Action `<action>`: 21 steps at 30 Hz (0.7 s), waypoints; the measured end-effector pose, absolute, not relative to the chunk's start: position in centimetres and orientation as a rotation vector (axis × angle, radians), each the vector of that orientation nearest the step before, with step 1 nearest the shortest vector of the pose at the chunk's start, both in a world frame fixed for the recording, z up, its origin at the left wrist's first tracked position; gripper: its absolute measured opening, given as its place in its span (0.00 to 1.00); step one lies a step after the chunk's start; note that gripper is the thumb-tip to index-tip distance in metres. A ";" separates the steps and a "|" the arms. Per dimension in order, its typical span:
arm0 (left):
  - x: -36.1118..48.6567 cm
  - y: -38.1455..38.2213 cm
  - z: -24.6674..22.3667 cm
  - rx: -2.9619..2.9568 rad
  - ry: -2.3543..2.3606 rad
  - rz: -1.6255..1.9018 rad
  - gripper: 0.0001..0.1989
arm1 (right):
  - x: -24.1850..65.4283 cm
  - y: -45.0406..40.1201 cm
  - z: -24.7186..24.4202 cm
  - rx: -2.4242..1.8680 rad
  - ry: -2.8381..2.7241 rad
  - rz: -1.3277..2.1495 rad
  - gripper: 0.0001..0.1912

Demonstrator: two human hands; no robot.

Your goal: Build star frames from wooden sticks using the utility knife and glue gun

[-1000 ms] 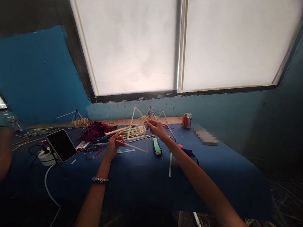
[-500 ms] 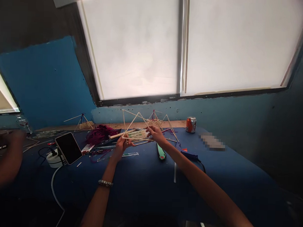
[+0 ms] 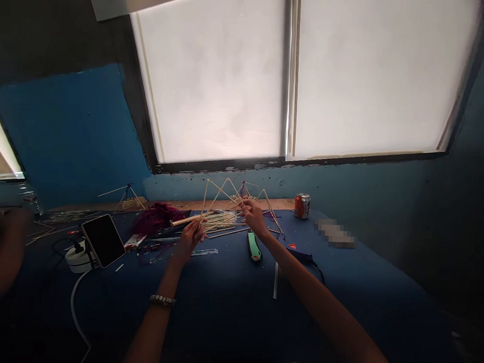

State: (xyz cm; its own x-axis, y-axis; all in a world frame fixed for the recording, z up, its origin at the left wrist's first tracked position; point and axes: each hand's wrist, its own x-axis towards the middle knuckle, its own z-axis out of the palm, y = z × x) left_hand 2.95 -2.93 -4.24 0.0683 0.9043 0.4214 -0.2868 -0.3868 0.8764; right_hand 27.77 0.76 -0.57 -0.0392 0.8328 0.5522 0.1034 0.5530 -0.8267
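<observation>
A light wooden stick frame [image 3: 218, 194] with pointed corners is held up over the blue table [image 3: 229, 308]. My left hand [image 3: 190, 239], with a beaded bracelet on the wrist, is closed on its lower left corner. Higher and to the right, my right hand [image 3: 253, 216] pinches a stick of the same frame. Behind and below lie a pile of loose sticks [image 3: 220, 220] and a thicker rod [image 3: 185, 220]. Just below my right hand rests a green-and-black tool [image 3: 254, 247]. Another triangular stick piece [image 3: 270, 210] stands right of that hand.
A phone [image 3: 104, 241] leans by a white power unit [image 3: 79, 258] at left, near purple strands [image 3: 157, 219]. A can [image 3: 302, 206] and a dark blue corded tool [image 3: 302, 255] are at right. Another person's blurred hand [image 3: 16, 229] is far left. Small stick pyramids [image 3: 130, 200] stand behind.
The stick frame has turned, its left peak shifting right and its lower edge tilting. Both my hands still hold it. The view has shifted slightly, and the other person's arm has moved left.
</observation>
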 end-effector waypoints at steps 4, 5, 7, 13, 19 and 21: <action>2.7 -3.0 -4.2 1.336 0.711 1.523 0.17 | 28.5 0.8 -0.1 -0.728 -1.664 0.768 0.18; 2.7 -3.1 -4.1 1.344 0.706 1.523 0.16 | 28.6 0.8 0.0 -0.709 -1.679 0.760 0.19; 2.8 -3.4 -4.1 1.396 0.707 1.509 0.15 | 28.8 0.8 0.1 -0.705 -1.702 0.740 0.20; 3.5 -4.5 -3.0 1.569 0.856 1.445 0.22 | 29.2 1.1 0.4 -0.721 -1.735 0.553 0.19; 5.0 -4.3 -1.3 1.564 0.918 1.360 0.33 | 29.1 1.1 0.4 -0.707 -1.751 0.471 0.21; 5.8 -4.1 -1.3 1.545 0.922 1.409 0.31 | 28.9 1.0 0.4 -0.722 -1.730 0.421 0.21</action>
